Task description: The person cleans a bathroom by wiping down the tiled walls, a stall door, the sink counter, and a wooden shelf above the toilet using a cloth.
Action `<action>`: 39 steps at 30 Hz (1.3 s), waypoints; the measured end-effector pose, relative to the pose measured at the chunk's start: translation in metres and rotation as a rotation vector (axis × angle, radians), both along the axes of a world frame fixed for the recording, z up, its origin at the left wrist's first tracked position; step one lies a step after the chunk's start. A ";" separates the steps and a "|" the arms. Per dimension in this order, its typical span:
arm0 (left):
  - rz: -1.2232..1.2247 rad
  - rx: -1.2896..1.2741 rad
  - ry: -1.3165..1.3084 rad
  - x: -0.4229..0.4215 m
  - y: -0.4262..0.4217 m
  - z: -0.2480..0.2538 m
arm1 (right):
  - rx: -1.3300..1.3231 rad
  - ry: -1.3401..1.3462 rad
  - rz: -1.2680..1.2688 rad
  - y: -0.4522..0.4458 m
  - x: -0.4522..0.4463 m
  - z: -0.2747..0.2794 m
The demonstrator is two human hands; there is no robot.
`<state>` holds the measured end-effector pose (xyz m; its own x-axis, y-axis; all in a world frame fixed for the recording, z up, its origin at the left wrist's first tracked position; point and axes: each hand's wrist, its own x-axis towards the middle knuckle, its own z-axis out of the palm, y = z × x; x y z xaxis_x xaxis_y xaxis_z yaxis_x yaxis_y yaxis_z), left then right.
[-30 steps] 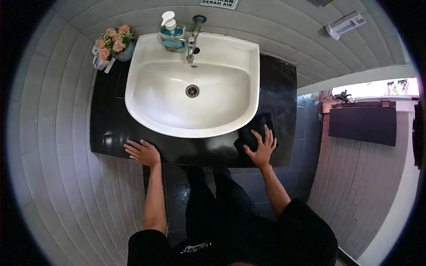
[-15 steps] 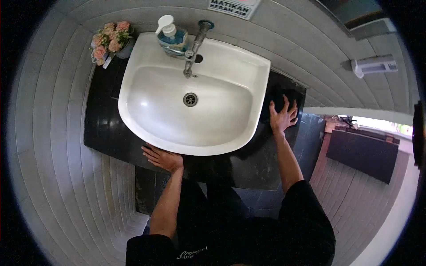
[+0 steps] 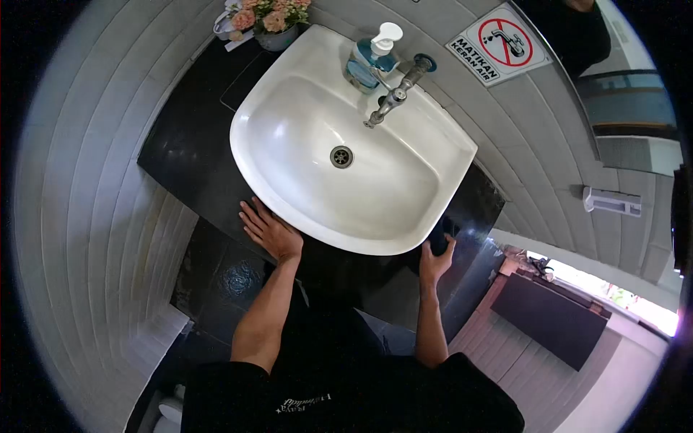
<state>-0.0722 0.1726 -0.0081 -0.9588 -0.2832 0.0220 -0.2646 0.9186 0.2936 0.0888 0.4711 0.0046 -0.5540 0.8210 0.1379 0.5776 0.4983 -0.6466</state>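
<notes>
A white washbasin (image 3: 289, 209) is set on a black countertop (image 3: 195, 144). My left hand (image 3: 273, 232) lies flat on the counter by the basin's front rim, fingers stretched out, with nothing in it. To the right of the basin, my right hand (image 3: 435, 263) is curled around a small dark object (image 3: 438, 238) on the counter. Its colour blends into the black surface, so its kind cannot be made out. A chrome tap (image 3: 397, 94) rises at the basin's back, above the drain (image 3: 341, 156).
A pump bottle of blue liquid soap (image 3: 364, 68) stands on the basin's back ledge. Pink flowers in a grey pot (image 3: 278, 37) are at the far left corner. A sign (image 3: 498, 43), a mirror (image 3: 628, 108) and a white holder (image 3: 612, 202) are on the wall.
My right hand has come nearer along the counter's right side with the dark object. My left hand stays by the front rim. The view has turned and shifted, showing more of the sign and mirror.
</notes>
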 end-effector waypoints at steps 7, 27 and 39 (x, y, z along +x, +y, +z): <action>0.033 0.056 0.014 -0.001 -0.001 0.007 | -0.187 0.055 0.248 -0.004 -0.013 0.068; 0.035 0.084 -0.085 -0.006 -0.003 0.005 | 0.499 -0.247 0.817 -0.010 -0.250 0.038; 0.051 0.098 -0.049 -0.005 -0.005 0.001 | 0.352 -0.139 0.550 0.026 -0.193 0.062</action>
<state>-0.0771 0.1680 -0.0071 -0.9424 -0.3301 -0.0547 -0.3264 0.8710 0.3671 -0.1039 0.4970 0.0669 -0.9112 0.3324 0.2433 0.2447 0.9119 -0.3296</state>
